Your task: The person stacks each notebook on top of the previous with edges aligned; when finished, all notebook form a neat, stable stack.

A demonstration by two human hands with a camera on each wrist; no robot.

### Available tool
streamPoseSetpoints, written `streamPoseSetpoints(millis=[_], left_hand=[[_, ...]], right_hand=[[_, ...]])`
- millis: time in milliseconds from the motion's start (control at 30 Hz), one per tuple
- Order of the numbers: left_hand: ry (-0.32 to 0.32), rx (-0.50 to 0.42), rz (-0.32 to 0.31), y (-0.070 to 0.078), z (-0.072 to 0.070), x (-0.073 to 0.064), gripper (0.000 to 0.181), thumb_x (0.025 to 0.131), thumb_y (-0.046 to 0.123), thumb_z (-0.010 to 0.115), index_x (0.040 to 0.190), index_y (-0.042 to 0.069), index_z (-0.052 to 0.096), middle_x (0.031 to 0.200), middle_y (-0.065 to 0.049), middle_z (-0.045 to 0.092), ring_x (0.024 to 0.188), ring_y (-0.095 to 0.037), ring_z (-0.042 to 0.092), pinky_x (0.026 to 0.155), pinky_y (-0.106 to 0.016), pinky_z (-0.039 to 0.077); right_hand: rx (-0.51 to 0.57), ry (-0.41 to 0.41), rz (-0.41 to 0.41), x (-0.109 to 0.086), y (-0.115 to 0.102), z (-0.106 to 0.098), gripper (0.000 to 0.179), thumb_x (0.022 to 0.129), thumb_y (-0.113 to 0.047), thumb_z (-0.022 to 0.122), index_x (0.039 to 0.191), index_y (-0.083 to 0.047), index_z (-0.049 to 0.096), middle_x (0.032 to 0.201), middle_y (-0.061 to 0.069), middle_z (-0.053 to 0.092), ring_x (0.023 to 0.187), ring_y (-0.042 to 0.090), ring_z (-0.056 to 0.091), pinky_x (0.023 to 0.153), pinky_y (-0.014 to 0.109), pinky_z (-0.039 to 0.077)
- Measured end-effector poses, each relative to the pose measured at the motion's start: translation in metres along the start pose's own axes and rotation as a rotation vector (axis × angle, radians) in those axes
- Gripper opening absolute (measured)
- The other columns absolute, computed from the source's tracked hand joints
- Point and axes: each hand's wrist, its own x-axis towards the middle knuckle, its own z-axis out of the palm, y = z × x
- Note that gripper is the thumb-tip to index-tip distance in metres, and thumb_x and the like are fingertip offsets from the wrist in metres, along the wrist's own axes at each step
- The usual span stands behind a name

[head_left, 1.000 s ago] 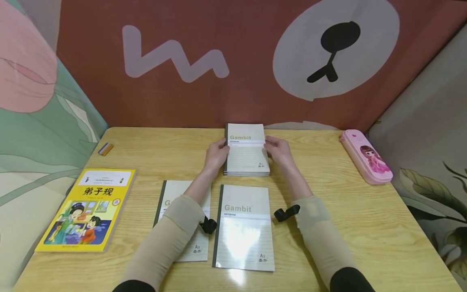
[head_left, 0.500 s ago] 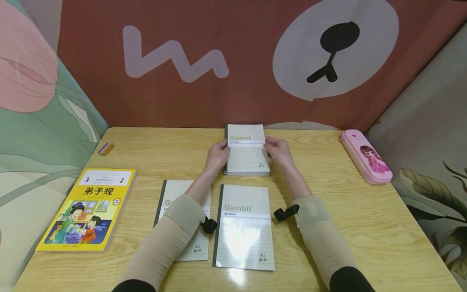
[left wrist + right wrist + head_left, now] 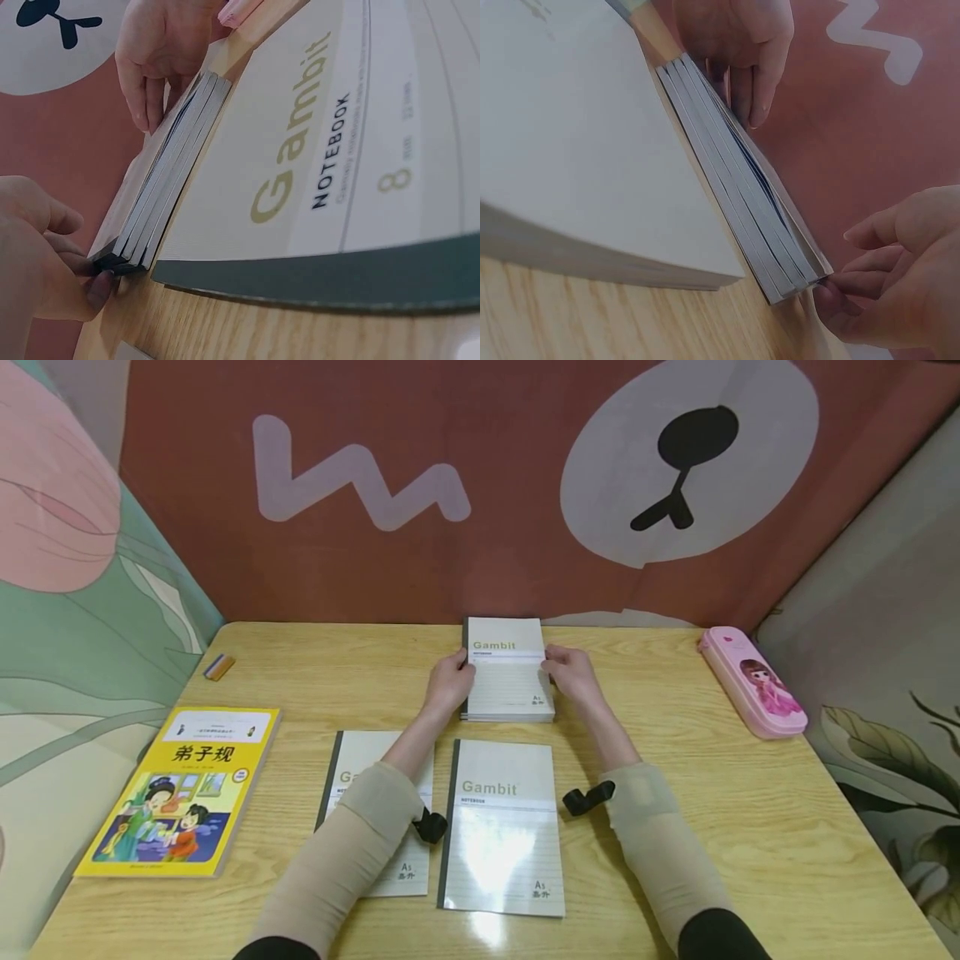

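Left hand (image 3: 447, 682), right hand (image 3: 574, 675), holding notebook stack (image 3: 509, 683)

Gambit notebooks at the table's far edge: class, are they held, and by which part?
Yes, the Gambit notebook stack is held by its long sides: the left hand grips the dark spine side, the right hand the opposite, page-edge side.

On the table (image 3: 652, 731), notebook stack (image 3: 510, 689) behind two notebooks (image 3: 501, 831), book (image 3: 180, 793) at left, pencil case (image 3: 753, 683) right.
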Motion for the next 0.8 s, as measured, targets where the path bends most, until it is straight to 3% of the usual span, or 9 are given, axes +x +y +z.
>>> streamPoseSetpoints(millis=[433, 800], left_hand=[[-0.011, -0.02, -0.004, 0.0012, 0.0009, -0.0034, 0.055, 0.108, 0.02, 0.044, 0.16, 0.005, 0.032, 0.169, -0.012, 0.03, 0.159, -0.028, 0.023, 0.131, -0.042, 0.024], [-0.021, -0.021, -0.028, 0.0012, -0.0004, -0.0012, 0.057, 0.108, 0.023, 0.044, 0.161, 0.006, 0.031, 0.171, -0.01, 0.028, 0.16, -0.027, 0.021, 0.131, -0.042, 0.021]], right_hand=[[0.085, 0.011, 0.058, 0.0031, 0.0011, -0.0002, 0.057, 0.105, -0.01, 0.048, 0.159, 0.001, 0.031, 0.162, 0.018, 0.042, 0.149, 0.027, 0.043, 0.121, 0.042, 0.042], [0.111, 0.015, 0.059, 0.003, 0.0008, 0.0, 0.056, 0.106, -0.01, 0.047, 0.16, 0.001, 0.031, 0.162, 0.018, 0.042, 0.149, 0.026, 0.043, 0.121, 0.042, 0.043]])
